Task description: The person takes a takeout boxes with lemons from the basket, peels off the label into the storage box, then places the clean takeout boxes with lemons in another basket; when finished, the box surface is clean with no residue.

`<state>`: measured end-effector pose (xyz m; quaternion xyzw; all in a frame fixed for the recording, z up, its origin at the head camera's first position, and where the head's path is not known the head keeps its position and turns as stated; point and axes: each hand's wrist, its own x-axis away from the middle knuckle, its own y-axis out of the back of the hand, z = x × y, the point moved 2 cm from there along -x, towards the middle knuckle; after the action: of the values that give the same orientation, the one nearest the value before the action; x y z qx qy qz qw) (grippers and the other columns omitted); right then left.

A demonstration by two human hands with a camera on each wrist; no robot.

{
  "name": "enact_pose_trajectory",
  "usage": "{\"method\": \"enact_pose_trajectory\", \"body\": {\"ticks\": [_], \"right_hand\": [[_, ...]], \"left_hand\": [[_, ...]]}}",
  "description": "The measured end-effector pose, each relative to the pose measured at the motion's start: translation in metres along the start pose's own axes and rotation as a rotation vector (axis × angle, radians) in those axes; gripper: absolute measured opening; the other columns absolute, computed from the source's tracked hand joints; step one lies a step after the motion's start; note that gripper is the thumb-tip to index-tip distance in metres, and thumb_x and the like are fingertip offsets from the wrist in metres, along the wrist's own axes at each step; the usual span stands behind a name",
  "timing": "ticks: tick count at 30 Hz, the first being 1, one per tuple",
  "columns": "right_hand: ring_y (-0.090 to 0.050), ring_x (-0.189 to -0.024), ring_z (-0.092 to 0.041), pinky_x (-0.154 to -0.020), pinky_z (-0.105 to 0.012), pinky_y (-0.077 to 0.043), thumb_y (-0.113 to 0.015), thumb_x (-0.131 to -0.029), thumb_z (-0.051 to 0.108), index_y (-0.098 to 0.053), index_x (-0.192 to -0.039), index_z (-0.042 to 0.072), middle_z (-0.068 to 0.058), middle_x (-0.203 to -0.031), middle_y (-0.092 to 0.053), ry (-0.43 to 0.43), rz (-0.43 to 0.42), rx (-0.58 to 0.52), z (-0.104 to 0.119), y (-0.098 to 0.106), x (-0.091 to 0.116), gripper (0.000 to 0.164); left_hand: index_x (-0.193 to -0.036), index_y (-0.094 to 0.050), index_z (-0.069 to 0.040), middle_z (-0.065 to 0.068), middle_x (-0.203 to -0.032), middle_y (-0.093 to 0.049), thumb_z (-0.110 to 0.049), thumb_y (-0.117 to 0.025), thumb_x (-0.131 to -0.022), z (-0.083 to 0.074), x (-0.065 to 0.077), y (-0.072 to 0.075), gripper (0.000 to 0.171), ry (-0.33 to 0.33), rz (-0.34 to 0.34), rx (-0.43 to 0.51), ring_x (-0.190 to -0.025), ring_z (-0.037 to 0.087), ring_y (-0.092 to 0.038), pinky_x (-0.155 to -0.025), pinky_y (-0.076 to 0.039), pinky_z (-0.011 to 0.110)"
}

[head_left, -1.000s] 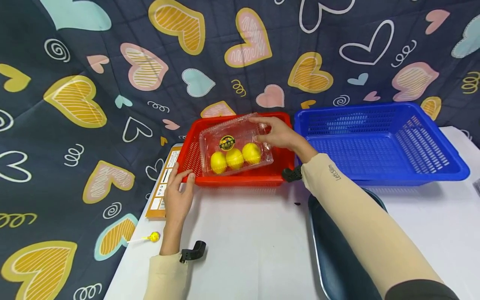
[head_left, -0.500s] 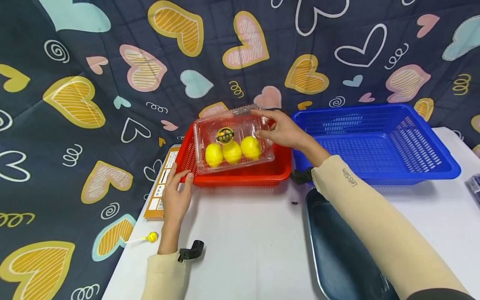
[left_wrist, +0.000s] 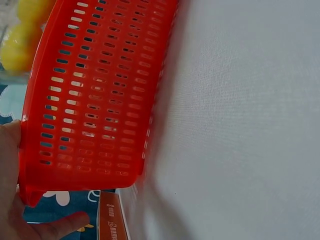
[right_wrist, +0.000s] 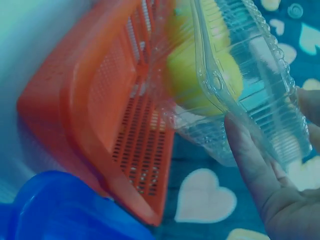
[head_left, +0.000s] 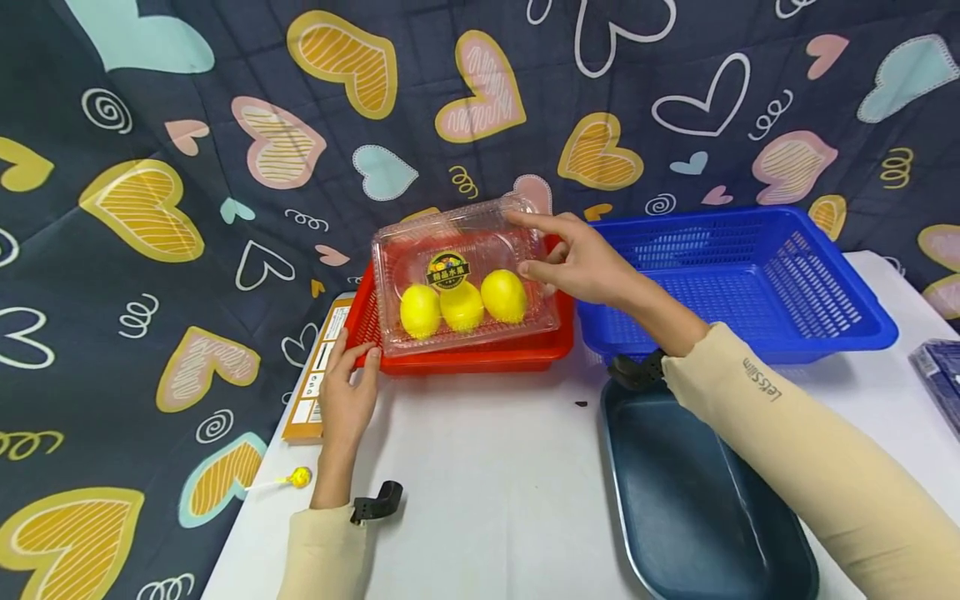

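My right hand (head_left: 588,258) holds a clear plastic fruit box (head_left: 487,242) by its right end, thumb on the near side. The box is tilted above the red basket (head_left: 480,361), and three yellow lemons (head_left: 504,296) lie along its lower side. A round black label (head_left: 447,271) is on its lid. In the right wrist view the box (right_wrist: 260,95) is raised clear of the basket floor. My left hand (head_left: 348,396) grips the basket's front left corner; in the left wrist view its thumb lies against the rim of the basket (left_wrist: 100,100).
A blue basket (head_left: 847,337) stands right of the red one. Below it lies a dark tray (head_left: 690,492), partly under my right forearm. An orange-and-white box (head_left: 303,425) and a yellow lollipop (head_left: 300,477) are at the left. A dark package (head_left: 941,375) sits at the right edge.
The fruit box has risen out of the red basket and shifted slightly left and nearer, in my right hand. My left hand stays at the basket's corner.
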<state>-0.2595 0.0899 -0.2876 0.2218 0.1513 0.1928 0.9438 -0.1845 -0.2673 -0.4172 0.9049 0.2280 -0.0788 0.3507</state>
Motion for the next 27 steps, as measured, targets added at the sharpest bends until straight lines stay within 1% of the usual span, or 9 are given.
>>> {"method": "enact_pose_trajectory", "body": {"ticks": [3, 7, 10, 15, 22, 27], "right_hand": [[-0.067, -0.077, -0.026, -0.07, -0.03, -0.062, -0.073, -0.094, 0.017, -0.047, -0.152, 0.034, -0.013, -0.133, -0.047, -0.003, -0.015, 0.016, 0.003, 0.004, 0.012, 0.066], [-0.068, -0.081, -0.025, -0.07, -0.032, -0.062, -0.073, -0.094, 0.017, -0.048, -0.152, 0.031, -0.013, -0.135, -0.048, -0.002, -0.031, 0.028, 0.005, 0.008, 0.028, 0.065], [-0.072, -0.08, -0.024, -0.071, -0.032, -0.063, -0.072, -0.095, 0.016, -0.047, -0.153, 0.03, -0.014, -0.139, -0.047, -0.007, -0.043, 0.03, 0.007, 0.01, 0.04, 0.065], [-0.073, -0.08, -0.022, -0.072, -0.029, -0.062, -0.071, -0.096, 0.019, -0.045, -0.154, 0.033, -0.015, -0.143, -0.044, -0.037, -0.062, 0.04, 0.009, 0.013, 0.059, 0.065], [-0.075, -0.082, -0.023, -0.072, -0.029, -0.062, -0.071, -0.096, 0.016, -0.043, -0.155, 0.033, -0.016, -0.132, -0.048, -0.031, -0.091, 0.037, 0.007, 0.011, 0.082, 0.067], [-0.074, -0.085, -0.024, -0.071, -0.029, -0.063, -0.07, -0.097, 0.014, -0.042, -0.156, 0.033, -0.017, -0.134, -0.047, -0.043, -0.101, 0.028, 0.007, 0.01, 0.102, 0.068]], "left_hand": [[-0.129, -0.069, -0.008, 0.0, -0.164, -0.039, -0.033, -0.061, -0.102, 0.0, 0.0, 0.0, 0.038, -0.002, 0.006, -0.005, -0.15, 0.03, -0.039, -0.113, -0.046, 0.054], [-0.129, -0.069, -0.009, 0.0, -0.164, -0.039, -0.033, -0.061, -0.102, 0.0, 0.0, 0.0, 0.038, -0.006, 0.008, -0.013, -0.149, 0.031, -0.042, -0.111, -0.048, 0.052], [-0.129, -0.07, -0.008, 0.0, -0.164, -0.039, -0.032, -0.061, -0.102, 0.0, 0.0, 0.0, 0.037, -0.009, 0.003, -0.011, -0.147, 0.031, -0.043, -0.111, -0.049, 0.051], [-0.127, -0.07, -0.007, 0.001, -0.163, -0.041, -0.032, -0.062, -0.101, 0.0, 0.0, 0.002, 0.037, -0.019, -0.008, -0.005, -0.146, 0.032, -0.045, -0.11, -0.049, 0.05], [-0.127, -0.07, -0.006, 0.003, -0.163, -0.041, -0.031, -0.062, -0.101, 0.0, 0.0, 0.003, 0.037, -0.03, -0.005, 0.008, -0.144, 0.033, -0.048, -0.11, -0.049, 0.051], [-0.127, -0.07, -0.006, 0.003, -0.163, -0.041, -0.031, -0.062, -0.101, -0.001, 0.0, 0.002, 0.037, -0.038, -0.005, 0.017, -0.144, 0.033, -0.048, -0.11, -0.049, 0.051]]}}
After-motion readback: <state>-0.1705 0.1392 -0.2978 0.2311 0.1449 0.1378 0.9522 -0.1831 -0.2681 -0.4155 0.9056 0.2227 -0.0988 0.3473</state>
